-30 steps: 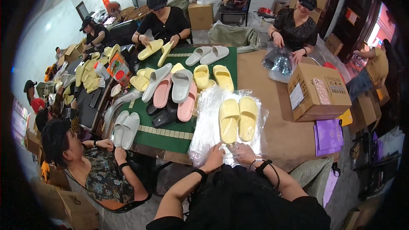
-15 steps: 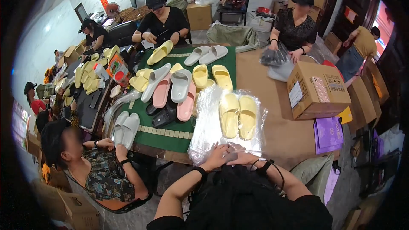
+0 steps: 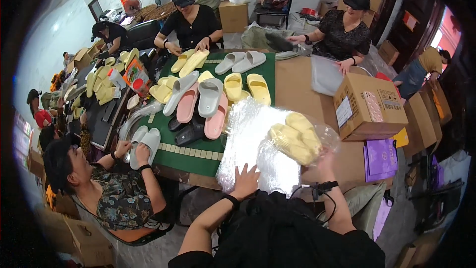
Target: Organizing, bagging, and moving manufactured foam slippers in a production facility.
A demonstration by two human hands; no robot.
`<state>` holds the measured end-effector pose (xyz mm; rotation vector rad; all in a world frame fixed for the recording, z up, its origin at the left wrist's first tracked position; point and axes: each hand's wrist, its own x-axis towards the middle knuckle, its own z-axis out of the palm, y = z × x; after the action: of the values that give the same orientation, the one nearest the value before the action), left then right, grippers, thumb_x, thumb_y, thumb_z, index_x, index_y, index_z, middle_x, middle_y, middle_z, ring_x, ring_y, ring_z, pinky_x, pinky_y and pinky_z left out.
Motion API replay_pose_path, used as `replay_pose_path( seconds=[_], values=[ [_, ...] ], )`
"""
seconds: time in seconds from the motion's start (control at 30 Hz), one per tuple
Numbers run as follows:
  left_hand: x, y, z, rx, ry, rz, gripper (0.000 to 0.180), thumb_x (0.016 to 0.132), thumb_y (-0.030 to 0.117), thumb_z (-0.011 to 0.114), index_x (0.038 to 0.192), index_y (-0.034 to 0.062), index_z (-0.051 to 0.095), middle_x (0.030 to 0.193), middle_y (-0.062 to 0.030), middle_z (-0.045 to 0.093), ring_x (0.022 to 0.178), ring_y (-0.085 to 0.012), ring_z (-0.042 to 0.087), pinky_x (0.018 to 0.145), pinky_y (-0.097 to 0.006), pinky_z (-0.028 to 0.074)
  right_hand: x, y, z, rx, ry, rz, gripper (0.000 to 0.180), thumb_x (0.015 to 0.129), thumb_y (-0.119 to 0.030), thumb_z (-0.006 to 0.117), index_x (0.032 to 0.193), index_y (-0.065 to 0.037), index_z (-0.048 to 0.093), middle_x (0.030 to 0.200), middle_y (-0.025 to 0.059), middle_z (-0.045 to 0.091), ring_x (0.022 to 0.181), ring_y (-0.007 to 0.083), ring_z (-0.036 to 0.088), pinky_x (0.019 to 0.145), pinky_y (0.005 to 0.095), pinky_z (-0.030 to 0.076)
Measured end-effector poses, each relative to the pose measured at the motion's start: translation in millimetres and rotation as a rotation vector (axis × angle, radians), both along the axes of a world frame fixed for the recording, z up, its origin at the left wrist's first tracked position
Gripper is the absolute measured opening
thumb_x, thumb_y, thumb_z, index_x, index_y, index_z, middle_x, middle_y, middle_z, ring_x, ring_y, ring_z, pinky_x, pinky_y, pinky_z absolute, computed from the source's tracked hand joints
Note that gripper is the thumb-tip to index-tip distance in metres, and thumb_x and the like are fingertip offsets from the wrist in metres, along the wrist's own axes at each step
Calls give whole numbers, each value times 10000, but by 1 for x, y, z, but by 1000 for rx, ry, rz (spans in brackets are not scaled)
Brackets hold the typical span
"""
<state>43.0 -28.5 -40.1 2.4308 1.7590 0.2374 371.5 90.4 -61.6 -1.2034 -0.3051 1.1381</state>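
Observation:
My left hand (image 3: 246,181) lies with fingers spread on the near part of a stack of clear plastic bags (image 3: 238,144). My right hand (image 3: 326,164), somewhat blurred, grips the near right edge of a clear bag (image 3: 325,136). Inside that bag is a pair of yellow slippers (image 3: 296,139), tilted over the right side of the stack. Beyond the stack stand more yellow slippers (image 3: 258,89), a grey slipper (image 3: 210,98), pink slippers (image 3: 216,119) and a black slipper (image 3: 190,133).
A cardboard box (image 3: 369,111) stands at the table's right, with purple bags (image 3: 380,161) by its near side. At left, a co-worker (image 3: 119,193) holds grey slippers (image 3: 147,144). Two more people work across the table, one with yellow slippers (image 3: 191,61), one beside plastic bags (image 3: 325,75).
The bagged yellow slippers have turned and shifted right with my right hand. My left hand has separated from the right and opened flat. Across the table, a co-worker has moved a dark item left.

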Motion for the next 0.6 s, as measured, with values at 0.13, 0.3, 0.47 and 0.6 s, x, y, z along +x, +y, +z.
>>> replay_pose_path(
  seconds=[0.13,0.3,0.47,0.6],
  values=[
    [1,0,-8,33,-3,-15,368,715,200,591,1081,167,571,1273,-46,428,1218,-337,328,919,-642,234,72,-11,-32,47,133,-344,287,903,-286,355,1040,-87,510,964,69,531,776,179,543,769,337,448],
    [1,1,-9,15,-9,-21,373,717,206,593,1088,173,565,1284,-50,414,1223,-348,318,916,-654,232,96,-50,-81,48,-299,-414,187,877,-213,427,952,-55,495,861,76,551,709,196,545,692,336,465],
    [1,0,-4,-11,-2,-44,394,733,207,577,1123,169,541,1290,-67,403,1227,-356,313,927,-661,222,67,-59,-78,-21,-20,-303,258,844,-261,434,995,-58,482,886,122,564,807,250,570,796,368,452],
    [1,-2,-2,-28,-3,-37,395,745,209,563,1137,169,534,1302,-70,393,1229,-360,310,937,-657,209,34,-58,-58,-186,11,56,171,849,-231,457,872,-62,467,745,82,563,594,168,528,470,253,405]
  ],
)
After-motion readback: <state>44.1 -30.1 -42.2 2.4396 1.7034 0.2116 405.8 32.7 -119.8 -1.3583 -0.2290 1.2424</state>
